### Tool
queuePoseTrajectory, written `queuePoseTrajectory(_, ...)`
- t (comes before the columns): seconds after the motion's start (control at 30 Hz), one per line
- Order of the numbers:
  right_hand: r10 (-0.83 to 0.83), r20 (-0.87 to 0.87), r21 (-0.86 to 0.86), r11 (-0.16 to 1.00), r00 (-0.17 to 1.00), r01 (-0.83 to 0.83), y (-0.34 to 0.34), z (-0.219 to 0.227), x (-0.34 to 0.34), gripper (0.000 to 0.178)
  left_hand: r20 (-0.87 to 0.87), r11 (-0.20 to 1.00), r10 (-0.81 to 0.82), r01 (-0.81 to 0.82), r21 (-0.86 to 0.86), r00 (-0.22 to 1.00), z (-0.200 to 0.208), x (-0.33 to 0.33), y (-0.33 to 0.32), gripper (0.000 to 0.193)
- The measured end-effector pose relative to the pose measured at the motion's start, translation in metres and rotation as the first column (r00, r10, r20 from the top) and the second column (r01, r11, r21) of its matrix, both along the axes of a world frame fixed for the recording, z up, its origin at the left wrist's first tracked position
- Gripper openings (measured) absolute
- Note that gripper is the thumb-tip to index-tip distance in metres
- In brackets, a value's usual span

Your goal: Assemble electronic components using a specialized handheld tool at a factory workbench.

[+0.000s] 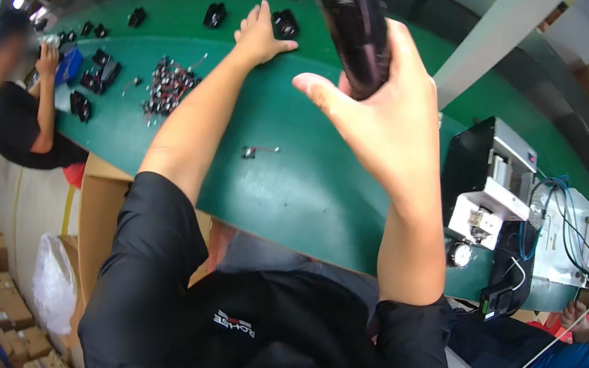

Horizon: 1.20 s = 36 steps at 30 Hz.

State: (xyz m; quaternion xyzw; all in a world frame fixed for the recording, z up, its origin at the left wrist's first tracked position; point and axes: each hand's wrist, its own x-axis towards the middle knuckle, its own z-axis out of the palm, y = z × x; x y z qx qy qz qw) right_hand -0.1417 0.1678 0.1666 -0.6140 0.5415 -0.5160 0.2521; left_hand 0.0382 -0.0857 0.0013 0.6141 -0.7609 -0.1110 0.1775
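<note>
Nearest the camera: right hand [390,114] raised above the green bench [291,206], fingers wrapped behind a black cylindrical tool [349,31], thumb off to the side; the lifted grip presumably keeps the tool clear of the surface. On the bench, a lone wired part [250,152] lies apart from the heaped wired parts [169,87], both probably placed within arm's reach. Farther: left hand [257,38], fingers spread wide, just beside a black housing [286,25], perhaps to steady it; contact cannot be told. A second housing [215,15] sits to its left, the gap presumably leaving room for fingers.
</note>
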Motion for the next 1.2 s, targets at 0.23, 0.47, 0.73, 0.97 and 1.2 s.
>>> queuePoseTrajectory(0.23,0.342,-0.338,0.249,0.931,0.877,-0.266,-0.035,-0.081,0.035,0.047,-0.349,0.954,-0.294,0.253,-0.159,0.89,0.047,0.127,0.213,0.022)
queuePoseTrajectory(0.47,0.388,-0.554,0.238,0.922,0.737,-0.306,-0.034,-0.122,0.077,0.049,-0.291,0.719,0.672,-0.694,0.038,0.681,-0.103,0.371,0.39,0.02)
queuePoseTrajectory(0.73,0.383,-0.469,0.315,0.914,0.796,-0.254,-0.03,-0.114,0.086,0.043,-0.013,0.704,0.627,-0.559,0.437,0.779,-0.198,0.403,0.419,0.03)
queuePoseTrajectory(0.97,0.304,-0.39,0.285,0.937,0.869,-0.2,-0.02,-0.08,0.078,0.035,-0.04,0.665,0.607,-0.48,0.573,0.794,-0.281,0.41,0.348,0.038)
queuePoseTrajectory(1.2,0.175,-0.192,0.407,0.91,0.966,-0.084,0.007,-0.062,0.063,0.035,-0.013,0.581,0.72,-0.593,0.557,0.693,-0.347,0.378,0.264,0.058)
